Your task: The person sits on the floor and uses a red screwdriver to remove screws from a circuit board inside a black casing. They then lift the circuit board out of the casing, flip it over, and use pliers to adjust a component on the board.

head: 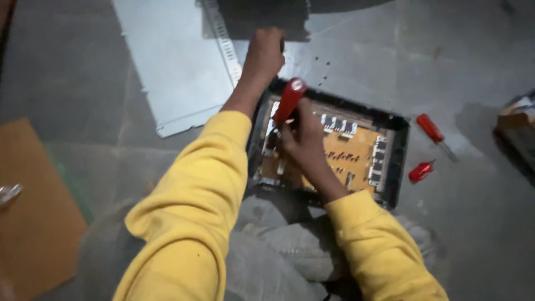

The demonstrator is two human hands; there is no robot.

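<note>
Right hand (304, 139) grips red screwdriver (288, 101) over board (348, 153) in black chassis (398, 167). Left hand (264, 56) clenched on chassis edge at 12 o'clock. Risk: tip slips and gouges board. Spare screwdrivers (434, 134) at 3 o'clock.

Both arms wear bright yellow sleeves and reach forward from the body. The left hand (264, 54) is stretched farthest out — arm nearly straight, fingers curled into a closed fist, knuckles up. The right hand (301, 136) sits nearer, wrist bent inward, fingers wrapped tight in a closed grip — back of the hand toward the camera.
</note>
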